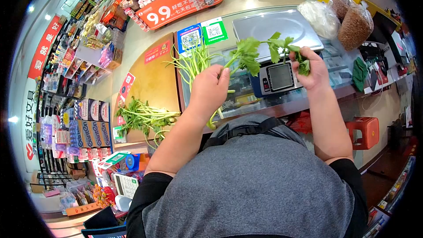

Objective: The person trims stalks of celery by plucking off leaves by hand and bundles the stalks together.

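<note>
My left hand [206, 89] is closed around the stems of a leafy celery stalk [248, 55], held over the glass counter. The stalk's leaves stretch to the right, in front of a digital scale [280, 77] with a silver pan. At their far end my right hand [313, 69] pinches some dark green leaves between thumb and fingers. Just beyond my left hand lie thin, bare green stems [190, 64], partly hidden by it. A pile of leafy celery [147, 117] rests on the wooden counter at the left, near my left forearm.
Blue and green QR code cards [191, 38] stand behind the stems. Clear bags of brown pellets [356, 25] and a white plastic bag [319, 17] sit right of the scale. A red stool [363, 133] is at lower right. Stocked shelves [92, 121] line the left.
</note>
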`<state>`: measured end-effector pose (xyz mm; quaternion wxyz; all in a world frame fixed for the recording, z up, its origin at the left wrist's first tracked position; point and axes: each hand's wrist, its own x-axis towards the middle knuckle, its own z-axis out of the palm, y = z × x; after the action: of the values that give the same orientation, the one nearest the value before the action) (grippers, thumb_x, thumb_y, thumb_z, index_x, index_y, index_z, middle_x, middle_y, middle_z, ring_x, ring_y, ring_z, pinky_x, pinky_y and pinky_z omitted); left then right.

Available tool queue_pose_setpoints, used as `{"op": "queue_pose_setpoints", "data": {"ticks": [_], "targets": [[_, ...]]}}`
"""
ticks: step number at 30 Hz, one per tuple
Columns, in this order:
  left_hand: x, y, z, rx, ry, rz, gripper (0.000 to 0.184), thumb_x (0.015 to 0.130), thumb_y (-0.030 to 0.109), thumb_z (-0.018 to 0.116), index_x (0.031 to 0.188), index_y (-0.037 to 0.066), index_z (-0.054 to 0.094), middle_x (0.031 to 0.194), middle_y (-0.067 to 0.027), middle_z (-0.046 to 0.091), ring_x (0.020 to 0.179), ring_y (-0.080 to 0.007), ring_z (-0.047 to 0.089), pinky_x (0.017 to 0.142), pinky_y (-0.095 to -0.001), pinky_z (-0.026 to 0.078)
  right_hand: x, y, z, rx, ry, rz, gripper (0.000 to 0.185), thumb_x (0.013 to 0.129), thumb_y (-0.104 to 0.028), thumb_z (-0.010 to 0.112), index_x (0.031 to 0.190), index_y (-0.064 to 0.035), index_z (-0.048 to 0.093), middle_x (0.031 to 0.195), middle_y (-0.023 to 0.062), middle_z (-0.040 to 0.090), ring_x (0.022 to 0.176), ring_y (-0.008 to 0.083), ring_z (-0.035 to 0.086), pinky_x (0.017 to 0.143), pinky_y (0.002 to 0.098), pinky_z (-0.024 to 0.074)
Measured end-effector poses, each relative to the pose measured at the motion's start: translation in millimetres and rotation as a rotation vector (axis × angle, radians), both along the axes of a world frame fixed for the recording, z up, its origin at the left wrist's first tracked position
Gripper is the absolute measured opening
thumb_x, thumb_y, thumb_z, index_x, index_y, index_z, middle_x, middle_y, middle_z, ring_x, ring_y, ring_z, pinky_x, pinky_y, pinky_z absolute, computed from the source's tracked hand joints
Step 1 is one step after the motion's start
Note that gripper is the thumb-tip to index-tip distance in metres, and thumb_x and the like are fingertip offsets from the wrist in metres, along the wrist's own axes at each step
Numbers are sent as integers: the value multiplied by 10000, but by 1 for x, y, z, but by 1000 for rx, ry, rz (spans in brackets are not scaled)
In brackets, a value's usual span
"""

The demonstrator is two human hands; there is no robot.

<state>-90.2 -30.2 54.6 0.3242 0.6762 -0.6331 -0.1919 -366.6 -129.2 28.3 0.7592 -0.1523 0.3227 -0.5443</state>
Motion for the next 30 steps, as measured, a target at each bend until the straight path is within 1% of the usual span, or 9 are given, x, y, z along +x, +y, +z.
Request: {"op": "queue_pose_setpoints", "data": {"ticks": [1,5,8,9,12,13,16,20,30], "targets": [[-3,1,3,-7,-49,-1,268,940,247,565,864,0,634,730,-178,624,681,-316,617,625,-396,471,1,-1,6,-150,82,24,122,918,-72,599,1031,-49,557,847,66,612,718,164,613,538,225,489],[-7,4,5,-62,-212,-54,246,934,246,553,880,18,629,814,-227,623,780,-416,603,677,-457,476,21,-2,41,-440,440,-59,116,916,-101,618,1015,-43,603,868,-6,606,770,80,576,664,208,442],[-12,7,7,-4,-236,-39,236,931,246,547,899,26,627,853,-219,630,829,-415,604,713,-477,480,29,0,64,-751,806,-208,145,926,-122,615,1012,-7,638,865,-3,633,761,80,581,655,218,449],[-12,9,7,-16,-246,-42,233,929,245,550,898,27,625,858,-213,631,830,-412,605,718,-477,483,30,1,68,-859,1035,-254,147,909,-124,634,989,-6,667,850,36,668,736,101,593,654,233,458],[-15,12,4,-47,-275,-62,218,922,240,556,898,33,620,872,-198,633,832,-403,606,727,-479,490,46,18,81,-966,1283,-109,131,871,-100,641,982,-39,677,857,98,685,715,168,627,666,286,491],[-15,13,3,-54,-284,-75,211,920,237,558,901,37,619,875,-194,631,833,-400,607,729,-478,491,53,17,73,-1112,1327,-74,124,845,-113,614,934,-60,682,895,141,682,756,261,654,696,359,517],[-18,17,-1,-93,-303,-108,187,915,227,563,915,48,617,872,-182,627,828,-388,610,719,-470,497,68,21,51,-1441,1585,230,144,841,-144,570,889,-66,681,903,131,683,810,318,652,715,417,522],[-17,20,-2,-160,-360,-126,162,902,218,573,867,61,594,838,-139,609,765,-355,619,658,-448,513,73,22,40,-1413,1635,369,152,840,-157,548,842,-73,675,860,119,675,818,323,647,711,436,519],[-21,21,-3,-94,-356,-146,158,909,203,562,914,53,614,846,-149,623,813,-355,616,693,-451,507,71,23,37,-1377,1716,449,103,811,-138,579,825,-62,646,828,126,659,798,330,639,704,441,516]]}}
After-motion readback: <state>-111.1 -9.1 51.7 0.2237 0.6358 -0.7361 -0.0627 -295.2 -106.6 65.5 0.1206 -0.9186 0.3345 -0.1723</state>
